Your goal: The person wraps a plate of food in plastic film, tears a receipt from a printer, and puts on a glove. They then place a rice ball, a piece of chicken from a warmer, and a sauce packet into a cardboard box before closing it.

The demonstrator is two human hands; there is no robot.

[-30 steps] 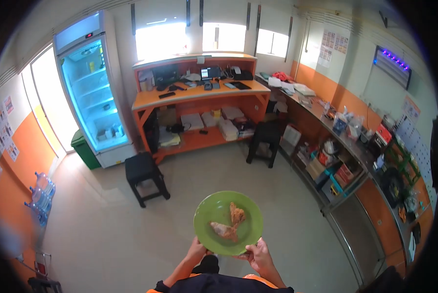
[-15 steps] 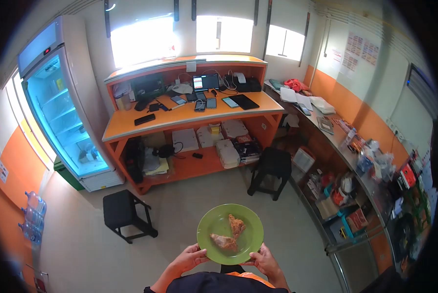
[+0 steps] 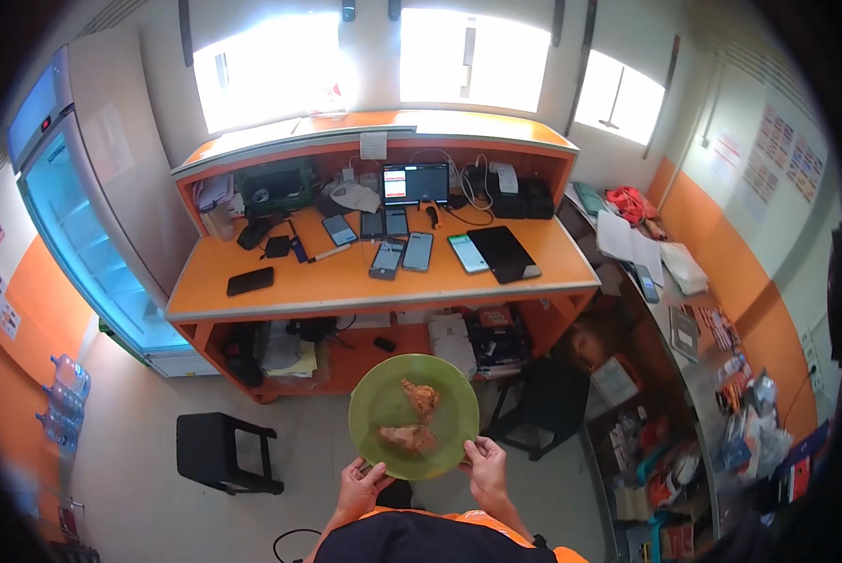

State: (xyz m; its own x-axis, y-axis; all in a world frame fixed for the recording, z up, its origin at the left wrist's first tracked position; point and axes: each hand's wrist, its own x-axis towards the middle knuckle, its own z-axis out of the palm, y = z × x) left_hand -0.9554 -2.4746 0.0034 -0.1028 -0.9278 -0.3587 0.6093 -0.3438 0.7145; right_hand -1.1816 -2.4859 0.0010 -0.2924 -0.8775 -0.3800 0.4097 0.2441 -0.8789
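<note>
A round green plate [image 3: 374, 389] is held level in front of my body, low in the middle of the view. Two pieces of browned chicken lie on it, an upper piece [image 3: 422, 398] and a lower piece [image 3: 407, 437]. My left hand [image 3: 361, 488] grips the plate's lower left rim, thumb on top. On the lower right rim, my right hand [image 3: 486, 467] is closed in the same way. The undersides of both hands' grips are hidden by the plate.
Beyond the plate stands an orange desk [image 3: 346, 277] with phones, a tablet [image 3: 508, 253] and a laptop [image 3: 415, 185]. Black stools [image 3: 216, 450] [image 3: 545, 399] flank the plate. A glass-door fridge [image 3: 92, 225] is at left, a cluttered counter [image 3: 660, 314] at right.
The desk now appears nearer and larger. The plate and both hands have shifted up and slightly left in the view, with the grip and the chicken unchanged.
</note>
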